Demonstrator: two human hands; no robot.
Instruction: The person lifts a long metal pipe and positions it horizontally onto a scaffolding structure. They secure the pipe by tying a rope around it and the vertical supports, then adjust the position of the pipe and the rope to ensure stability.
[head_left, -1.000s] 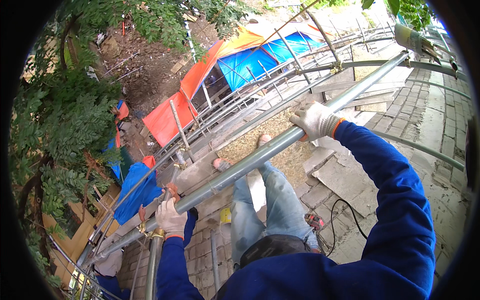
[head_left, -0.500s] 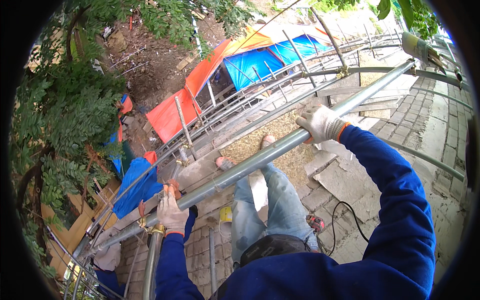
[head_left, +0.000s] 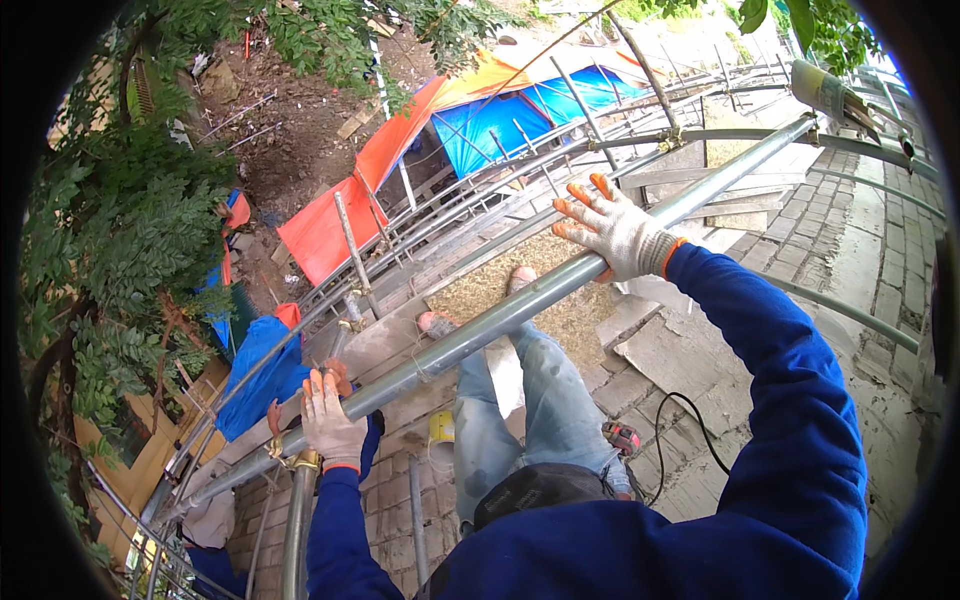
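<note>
A long grey metal pipe slants across in front of me, from low on the left to high on the right. My left hand, in a whitish work glove, lies over its lower part with the fingers stretched out. Farther up, my right hand rests its palm on the pipe, orange-tipped fingers spread and not wrapped around it. Beside my left hand, a brass-coloured clamp sits where an upright pipe meets the long one. Another person's bare hand is near the pipe's lower end.
Metal scaffold pipes run beyond, above orange and blue tarps. A person in a pale cap is low on the left. Around my legs are a yellow container, a red-and-black tool, a black cable and loose boards on brickwork.
My right hand has loosened from around the pipe and spread its fingers. My left hand's fingers have straightened. The whole view has shifted slightly.
</note>
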